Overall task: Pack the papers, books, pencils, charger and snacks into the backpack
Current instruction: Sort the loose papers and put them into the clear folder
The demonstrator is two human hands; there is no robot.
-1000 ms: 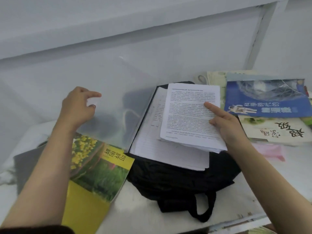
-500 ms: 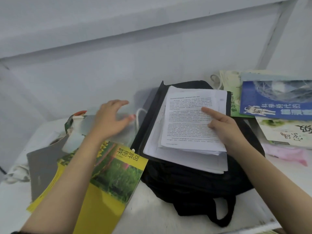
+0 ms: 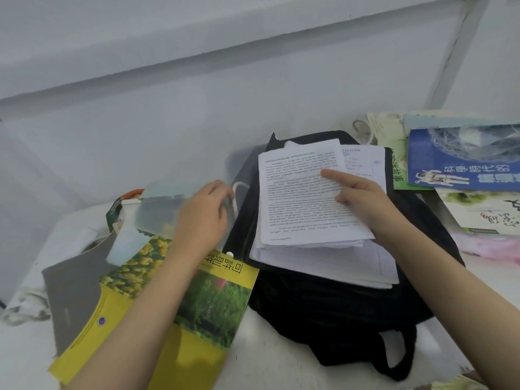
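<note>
- The papers (image 3: 298, 198) lie in a loose, fanned stack on top of the black backpack (image 3: 323, 319), which lies flat at the middle of the tabletop (image 3: 267, 356). I cannot tell whether the stack sits in an opening or only on the fabric.
- The right hand (image 3: 363, 201) rests on the stack with its index finger straight and pressing the top sheet. Its other fingers (image 3: 349, 197) are tucked in and visibly grasp nothing.
- The left hand (image 3: 202, 220) lies on a clear folder (image 3: 157, 218) to the left of the backpack. Its fingers bend over the folder's right edge, but whether they pinch it or only rest there cannot be told.
- Risk: the sheets are uneven and pinned at one point only, so a sideways push could make them slide, pivot or crease, and lower sheets could slip off the near edge of the backpack.
- Risk: a white cable (image 3: 239, 185) loops just beside the left fingertips, so dragging the folder could snag it.
- Risk: the left forearm crosses a yellow-green book (image 3: 213, 302) that reaches towards the near edge of the tabletop, and a careless sweep might nudge it off.
- Likely unpacked: a blue book (image 3: 461, 161) and others lie at the far right, and a snack packet (image 3: 115, 206) is partly hidden under the folder.
</note>
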